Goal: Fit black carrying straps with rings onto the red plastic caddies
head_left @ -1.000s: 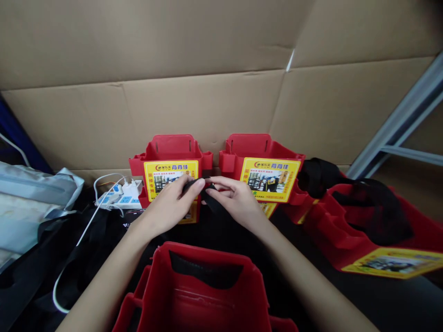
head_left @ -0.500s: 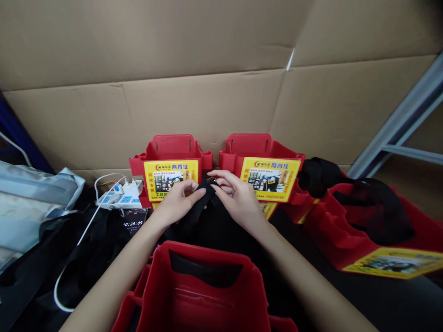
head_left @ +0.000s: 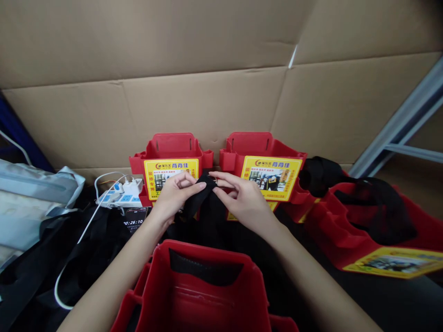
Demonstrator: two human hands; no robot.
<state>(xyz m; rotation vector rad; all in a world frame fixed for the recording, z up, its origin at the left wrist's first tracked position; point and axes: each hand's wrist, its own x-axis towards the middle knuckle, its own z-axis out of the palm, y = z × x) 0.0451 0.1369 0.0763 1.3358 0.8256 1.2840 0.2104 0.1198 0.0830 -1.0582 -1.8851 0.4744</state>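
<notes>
Between my hands a black webbing strap (head_left: 200, 199) is held up in front of two red tool boxes with yellow labels. My left hand (head_left: 176, 193) pinches the strap between thumb and fingers. My right hand (head_left: 242, 196) is closed at the strap's upper end, around a small shiny piece that looks like a metal buckle (head_left: 213, 180), mostly hidden by the fingertips. Nearest to me, below both hands, stands an open red tool box (head_left: 207, 297), with black webbing showing through the gap in its far wall.
Behind my hands stand a left red box (head_left: 173, 143) and a right red box (head_left: 249, 140), against cardboard (head_left: 207, 106). Another red box (head_left: 346, 226) with black straps lies right. Left are a power strip (head_left: 128, 193), a phone (head_left: 134, 216), a white cable (head_left: 64, 276) and black straps (head_left: 93, 249).
My left hand has turned slightly, and the strap end is now drawn across toward the right fingertips. My right hand has shifted a little, its fingers still at the buckle-like piece.
</notes>
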